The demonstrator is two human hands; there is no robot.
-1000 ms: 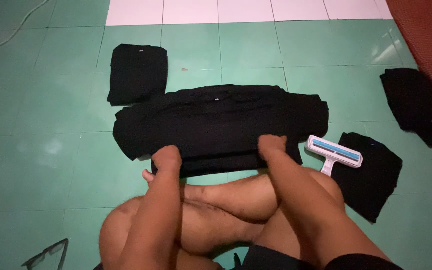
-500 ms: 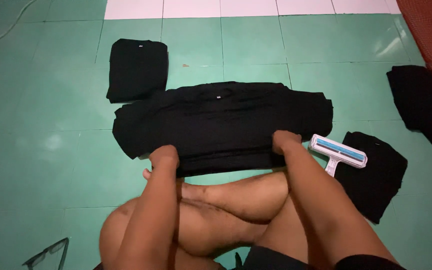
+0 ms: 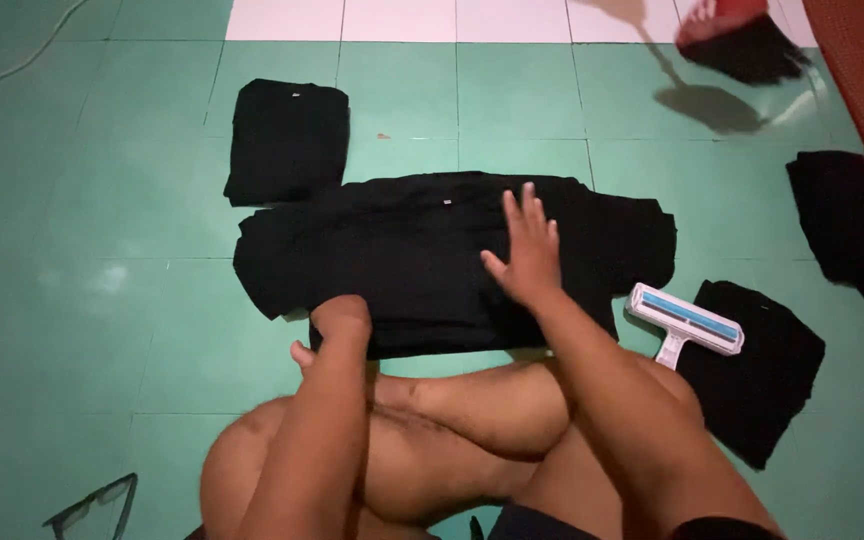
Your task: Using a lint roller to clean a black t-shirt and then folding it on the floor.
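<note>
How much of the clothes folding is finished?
Done: one black garment lies folded at the upper left. In hand: the left hand grips the near edge of the half-folded black garment while the right hand presses flat on it. Left: two black pieces at the right look loosely laid.

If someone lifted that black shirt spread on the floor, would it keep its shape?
Probably not. The black shirt lies flat and creased like soft cloth, so it would likely droop. It looks light. On the smooth green floor it would probably slide easily.
</note>
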